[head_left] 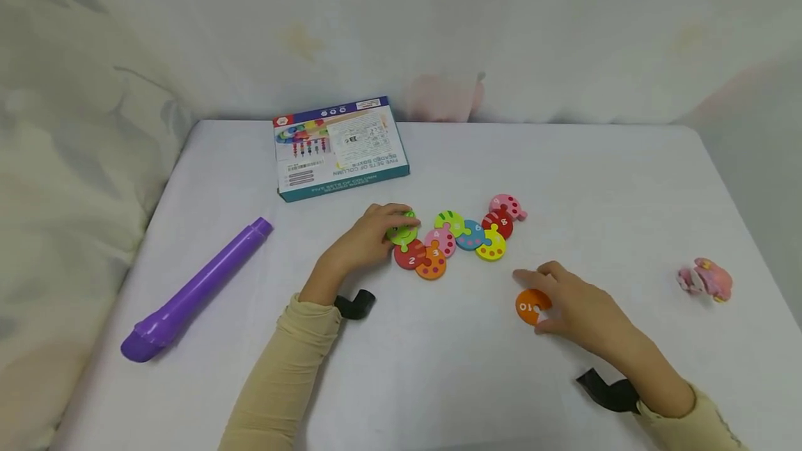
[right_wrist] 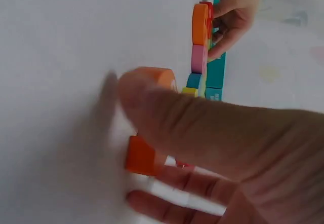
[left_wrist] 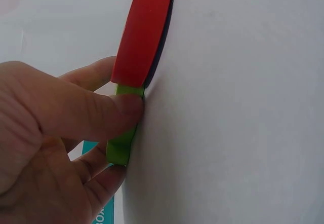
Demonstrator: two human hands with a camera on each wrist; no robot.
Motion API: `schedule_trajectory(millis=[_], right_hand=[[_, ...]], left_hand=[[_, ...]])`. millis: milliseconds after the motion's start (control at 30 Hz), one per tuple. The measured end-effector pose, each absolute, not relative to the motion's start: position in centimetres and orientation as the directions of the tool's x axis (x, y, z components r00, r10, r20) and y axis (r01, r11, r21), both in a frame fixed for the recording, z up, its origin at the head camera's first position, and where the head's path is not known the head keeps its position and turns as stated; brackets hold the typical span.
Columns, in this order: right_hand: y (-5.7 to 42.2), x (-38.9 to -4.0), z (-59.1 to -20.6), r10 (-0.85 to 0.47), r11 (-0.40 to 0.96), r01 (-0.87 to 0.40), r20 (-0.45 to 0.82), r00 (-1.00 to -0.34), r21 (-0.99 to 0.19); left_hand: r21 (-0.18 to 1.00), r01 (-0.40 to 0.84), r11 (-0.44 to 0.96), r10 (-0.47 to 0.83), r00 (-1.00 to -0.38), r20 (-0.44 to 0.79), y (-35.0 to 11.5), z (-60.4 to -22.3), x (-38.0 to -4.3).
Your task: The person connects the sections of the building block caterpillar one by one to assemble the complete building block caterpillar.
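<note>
My left hand (head_left: 360, 239) pinches the green smiling head piece (head_left: 402, 234) of a wooden caterpillar number puzzle, thumb on its edge in the left wrist view and fingers across the far side. Joined to that head, a red piece (head_left: 407, 256) marked 2 starts a winding chain of numbered discs. The chain ends at a pink piece (head_left: 503, 206) with a small knob. Nearer to me and apart from the chain, my right hand (head_left: 583, 312) holds an orange piece (head_left: 528, 306) marked 10 between thumb and fingers, its notch facing the palm.
A flat puzzle box (head_left: 341, 148) lies at the back of the white table. To the left is a purple toy microphone (head_left: 197, 291). At the right lies a small pink toy (head_left: 706, 280). Black wrist mounts (head_left: 356, 305) stick out beside both wrists.
</note>
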State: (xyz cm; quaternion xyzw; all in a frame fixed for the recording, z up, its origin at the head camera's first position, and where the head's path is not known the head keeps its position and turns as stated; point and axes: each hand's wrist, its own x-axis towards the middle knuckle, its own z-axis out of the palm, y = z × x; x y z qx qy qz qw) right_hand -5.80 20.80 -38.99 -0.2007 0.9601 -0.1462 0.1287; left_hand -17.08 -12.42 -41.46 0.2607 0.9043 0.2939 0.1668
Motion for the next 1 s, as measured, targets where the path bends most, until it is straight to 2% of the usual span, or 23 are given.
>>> schedule_trajectory(millis=[100,167,300,400,467,600,700,1000], right_hand=[[20.5,-5.6,-39.6,-0.475,0.854,-0.412,-0.151,-0.867,-0.319],[20.3,-5.6,-39.9,-0.462,0.862,-0.407,-0.141,-0.875,-0.303],[20.2,-5.9,-40.1,-0.307,0.928,-0.255,-0.169,-0.937,-0.27],[20.6,-6.2,-39.9,-0.222,0.952,-0.168,-0.2,-0.954,-0.257],[20.9,-6.3,-39.6,-0.254,0.943,-0.193,-0.21,-0.944,-0.273],[21.5,-6.5,-39.3,-0.424,0.883,-0.359,-0.189,-0.886,-0.302],[21.6,-6.9,-39.2,-0.461,0.866,-0.4,-0.167,-0.871,-0.3],[21.3,-11.8,-38.7,-0.193,0.939,-0.181,-0.012,-0.981,-0.292]], left_hand=[[0.617,0.373,0.693,0.569,-0.809,-0.151,-12.5,-41.5,-17.1],[0.616,0.372,0.694,0.567,-0.81,-0.15,-12.6,-41.5,-17.1],[0.62,0.37,0.692,0.566,-0.812,-0.146,-12.6,-41.6,-17.1],[0.62,0.374,0.69,0.569,-0.81,-0.144,-12.5,-41.6,-17.1],[0.618,0.376,0.691,0.569,-0.809,-0.144,-12.4,-41.5,-17.1],[0.617,0.365,0.698,0.56,-0.815,-0.152,-12.3,-41.3,-17.1],[0.619,0.355,0.701,0.552,-0.819,-0.155,-12.3,-41.2,-17.0],[0.625,0.351,0.697,0.553,-0.819,-0.156,-12.4,-41.7,-17.0]])
